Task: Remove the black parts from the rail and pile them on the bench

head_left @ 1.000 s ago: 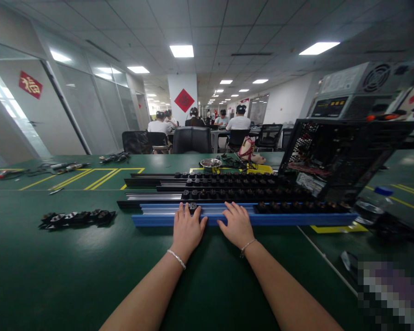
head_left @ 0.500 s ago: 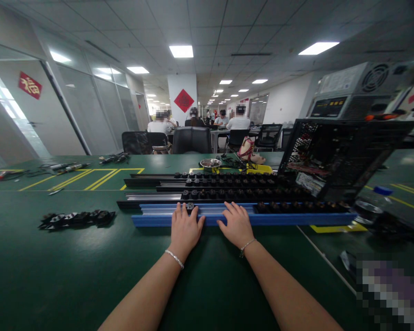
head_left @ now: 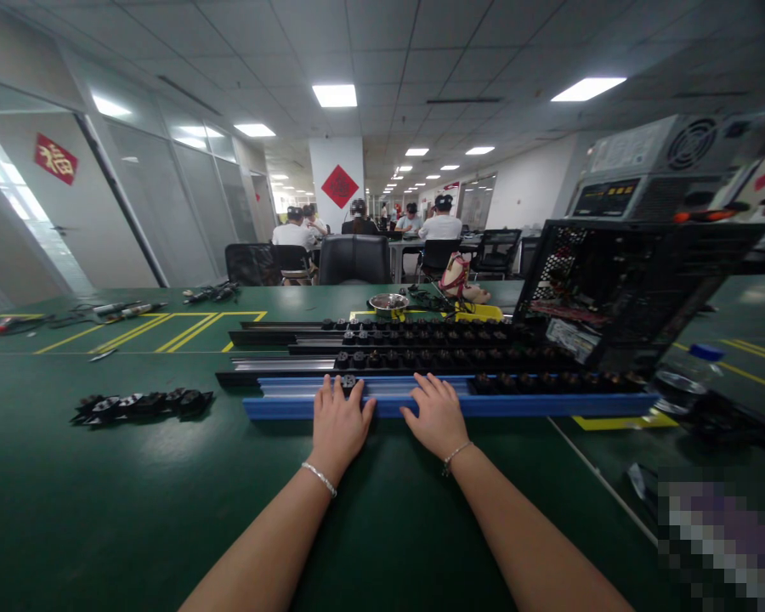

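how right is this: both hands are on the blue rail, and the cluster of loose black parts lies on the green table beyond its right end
Not quite: the cluster of loose black parts lies beyond the left end of the blue rail, not the right, as the head view shows. The rest holds: left hand and right hand on the rail, cluster on the green table.
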Available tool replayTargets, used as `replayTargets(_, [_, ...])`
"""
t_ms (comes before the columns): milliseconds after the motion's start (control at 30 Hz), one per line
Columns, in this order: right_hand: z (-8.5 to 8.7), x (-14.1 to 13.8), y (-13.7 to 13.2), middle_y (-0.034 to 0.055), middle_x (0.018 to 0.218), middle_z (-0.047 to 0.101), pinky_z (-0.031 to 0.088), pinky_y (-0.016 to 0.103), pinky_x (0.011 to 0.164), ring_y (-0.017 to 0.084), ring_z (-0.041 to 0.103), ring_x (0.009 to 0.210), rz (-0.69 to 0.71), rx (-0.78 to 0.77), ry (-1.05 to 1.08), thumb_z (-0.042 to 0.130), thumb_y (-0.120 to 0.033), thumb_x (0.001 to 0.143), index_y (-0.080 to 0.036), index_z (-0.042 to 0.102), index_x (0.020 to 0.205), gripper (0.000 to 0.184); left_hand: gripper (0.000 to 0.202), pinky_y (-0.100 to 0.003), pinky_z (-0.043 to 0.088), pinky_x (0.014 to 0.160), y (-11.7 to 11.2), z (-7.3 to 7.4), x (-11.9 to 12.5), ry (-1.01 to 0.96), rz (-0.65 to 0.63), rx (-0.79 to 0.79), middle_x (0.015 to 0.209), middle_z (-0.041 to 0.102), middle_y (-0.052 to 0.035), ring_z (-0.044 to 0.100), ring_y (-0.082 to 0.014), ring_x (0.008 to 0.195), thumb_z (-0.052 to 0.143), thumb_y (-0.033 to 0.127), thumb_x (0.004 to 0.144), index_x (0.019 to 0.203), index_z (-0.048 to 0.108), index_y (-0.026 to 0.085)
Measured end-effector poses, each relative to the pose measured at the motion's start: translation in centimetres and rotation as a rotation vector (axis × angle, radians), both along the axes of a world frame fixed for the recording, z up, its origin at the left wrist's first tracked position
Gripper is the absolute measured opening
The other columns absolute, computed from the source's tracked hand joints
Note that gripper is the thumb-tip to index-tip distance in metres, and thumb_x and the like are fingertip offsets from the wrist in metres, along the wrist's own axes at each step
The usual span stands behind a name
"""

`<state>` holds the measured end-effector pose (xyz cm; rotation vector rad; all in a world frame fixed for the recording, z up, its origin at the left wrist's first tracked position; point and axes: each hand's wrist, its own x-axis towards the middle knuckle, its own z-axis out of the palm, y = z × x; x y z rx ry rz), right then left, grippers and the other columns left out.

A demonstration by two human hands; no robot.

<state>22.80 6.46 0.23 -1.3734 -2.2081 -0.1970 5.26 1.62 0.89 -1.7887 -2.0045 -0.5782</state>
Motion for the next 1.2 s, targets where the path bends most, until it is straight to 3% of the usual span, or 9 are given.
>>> replayTargets(1200, [0.0,0.0,0.2,0.0064,0.131,0.052,0.026,0.046,0.103,0.028,0.038,0.125,0.011,-0.011,-0.007,0.056,-0.034,0.08,-0.02,0.063,0.091,0.019,0.048,-0.048,0.026,0.103,0.0,0.4,-2.2,-0.013,0.047,-0.002,0.124,0.057,-0.0149,0.041,-0.0322,0.125,0.033,0.049,0.087,0.121,0.058,0.025])
